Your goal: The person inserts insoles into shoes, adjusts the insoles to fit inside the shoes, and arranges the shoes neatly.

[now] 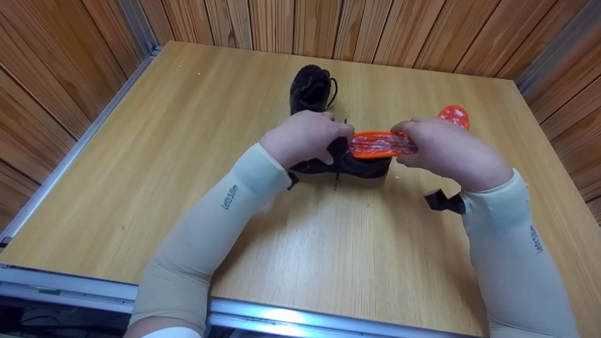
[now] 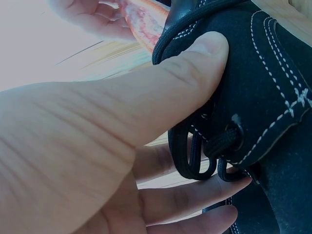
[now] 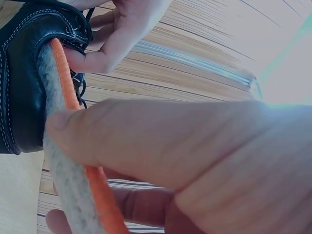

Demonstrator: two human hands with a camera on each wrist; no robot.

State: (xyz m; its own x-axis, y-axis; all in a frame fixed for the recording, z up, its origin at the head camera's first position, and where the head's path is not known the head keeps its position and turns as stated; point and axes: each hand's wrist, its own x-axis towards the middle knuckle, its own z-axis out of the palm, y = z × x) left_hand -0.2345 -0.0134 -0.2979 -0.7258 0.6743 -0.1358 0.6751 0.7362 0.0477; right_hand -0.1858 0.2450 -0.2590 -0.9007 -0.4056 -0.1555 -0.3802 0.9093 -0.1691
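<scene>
Between our hands: left hand (image 1: 303,137) grips black leather shoe (image 1: 345,162), right hand (image 1: 443,148) pinches orange foam insole (image 1: 380,144), tip just entering, most outside.

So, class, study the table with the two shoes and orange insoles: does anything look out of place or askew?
Yes. The near shoe has an orange insole sticking out of its opening, bent and only partly in, pinched by the right hand. A second insole lies loose on the table, outside the far shoe.

Left hand (image 1: 303,137) gripping black shoe (image 1: 345,162), right hand (image 1: 441,148) pinching orange insole (image 1: 380,144)
</scene>
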